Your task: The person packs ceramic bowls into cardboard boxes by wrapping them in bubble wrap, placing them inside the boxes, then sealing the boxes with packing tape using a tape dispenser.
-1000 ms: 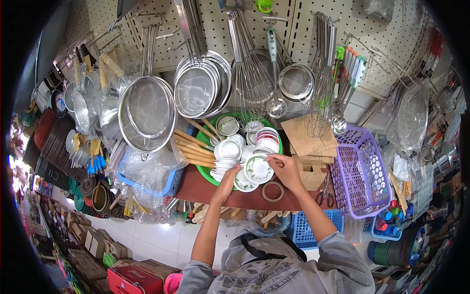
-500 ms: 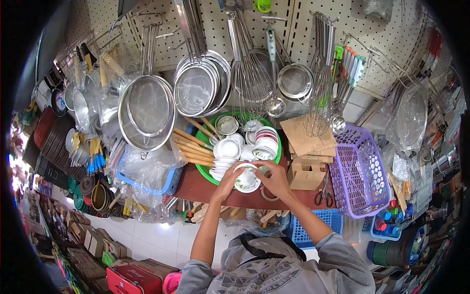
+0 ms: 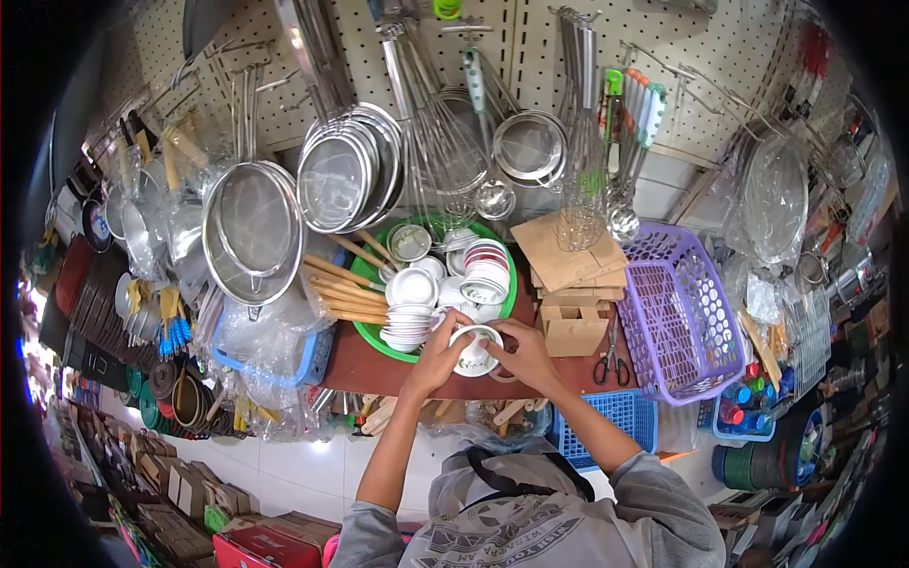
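Between my hands is a small white dish [image 3: 478,363] with a green leaf pattern, tilted just in front of the green basin. My left hand [image 3: 438,360] grips its left edge with bent fingers. On the opposite edge, my right hand [image 3: 526,360] pinches it with thumb and fingers. The green basin [image 3: 514,295] holds stacks of white dishes [image 3: 409,320], and red-rimmed ones [image 3: 485,268] lie at its right side. Part of a ring-shaped item on the table is hidden behind my right hand.
Wooden handles [image 3: 346,301] jut over the basin's left side. To the right are brown cardboard pieces [image 3: 573,327], black scissors [image 3: 611,364] and a purple basket [image 3: 677,388]. Strainers [image 3: 254,232] and whisks [image 3: 436,142] hang from the pegboard behind. A blue basket [image 3: 606,426] sits below the table edge.
My view has shifted, so the shelf goods appear further left. Both hands still hold the dish, which is now turned to a different angle, with my fingers moved along its rim.
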The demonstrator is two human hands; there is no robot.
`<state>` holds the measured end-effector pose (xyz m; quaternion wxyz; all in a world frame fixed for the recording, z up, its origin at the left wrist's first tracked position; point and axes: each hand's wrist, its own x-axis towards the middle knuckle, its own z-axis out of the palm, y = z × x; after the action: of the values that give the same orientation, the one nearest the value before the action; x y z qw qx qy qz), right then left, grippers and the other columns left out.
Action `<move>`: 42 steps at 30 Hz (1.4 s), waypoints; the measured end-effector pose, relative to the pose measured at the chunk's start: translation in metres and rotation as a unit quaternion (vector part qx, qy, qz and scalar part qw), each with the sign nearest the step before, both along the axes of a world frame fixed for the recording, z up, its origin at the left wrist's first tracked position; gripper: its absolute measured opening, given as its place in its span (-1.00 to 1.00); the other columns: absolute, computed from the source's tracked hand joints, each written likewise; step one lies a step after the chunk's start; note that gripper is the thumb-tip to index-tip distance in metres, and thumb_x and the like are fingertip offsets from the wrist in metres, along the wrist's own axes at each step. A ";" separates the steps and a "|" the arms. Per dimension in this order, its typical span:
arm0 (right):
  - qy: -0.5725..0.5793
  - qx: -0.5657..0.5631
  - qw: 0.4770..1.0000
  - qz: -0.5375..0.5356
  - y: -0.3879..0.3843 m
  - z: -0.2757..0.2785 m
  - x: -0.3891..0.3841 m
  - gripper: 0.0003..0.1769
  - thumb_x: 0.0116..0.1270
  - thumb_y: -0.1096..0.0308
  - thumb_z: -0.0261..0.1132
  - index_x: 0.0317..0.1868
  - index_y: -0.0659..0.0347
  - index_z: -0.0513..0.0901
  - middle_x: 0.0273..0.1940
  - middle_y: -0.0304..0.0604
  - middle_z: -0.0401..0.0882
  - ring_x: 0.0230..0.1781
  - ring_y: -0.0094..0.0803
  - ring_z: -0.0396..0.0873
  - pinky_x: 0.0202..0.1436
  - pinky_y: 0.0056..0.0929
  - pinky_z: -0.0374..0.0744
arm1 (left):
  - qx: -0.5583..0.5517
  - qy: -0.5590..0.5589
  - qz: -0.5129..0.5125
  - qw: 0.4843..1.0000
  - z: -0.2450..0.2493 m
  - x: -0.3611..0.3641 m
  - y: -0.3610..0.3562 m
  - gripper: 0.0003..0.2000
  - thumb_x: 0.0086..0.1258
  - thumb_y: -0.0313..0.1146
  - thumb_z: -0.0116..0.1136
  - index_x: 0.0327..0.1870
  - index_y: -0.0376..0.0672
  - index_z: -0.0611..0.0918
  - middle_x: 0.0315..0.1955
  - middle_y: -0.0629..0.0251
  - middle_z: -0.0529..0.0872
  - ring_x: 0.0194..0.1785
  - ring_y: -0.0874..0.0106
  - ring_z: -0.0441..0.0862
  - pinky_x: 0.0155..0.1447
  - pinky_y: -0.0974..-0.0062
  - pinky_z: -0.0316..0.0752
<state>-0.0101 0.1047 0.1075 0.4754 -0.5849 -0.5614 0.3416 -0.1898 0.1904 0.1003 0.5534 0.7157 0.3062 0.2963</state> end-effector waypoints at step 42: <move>0.203 -0.137 0.969 0.028 -0.045 -0.060 0.183 -0.50 0.50 0.28 0.26 0.36 0.26 0.43 0.16 -0.16 0.56 0.15 -0.50 0.52 0.24 -0.47 0.50 | 0.311 0.184 -0.111 0.926 -0.060 0.155 -0.065 -0.61 0.22 -0.17 0.35 0.07 -0.08 0.74 0.04 0.13 0.73 0.27 0.03 0.46 0.33 0.12 0.46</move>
<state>0.1730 0.0594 0.0476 0.4853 -0.5470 -0.4167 0.5400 -0.0350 0.1256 0.0400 0.2663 0.9231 0.2139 0.1765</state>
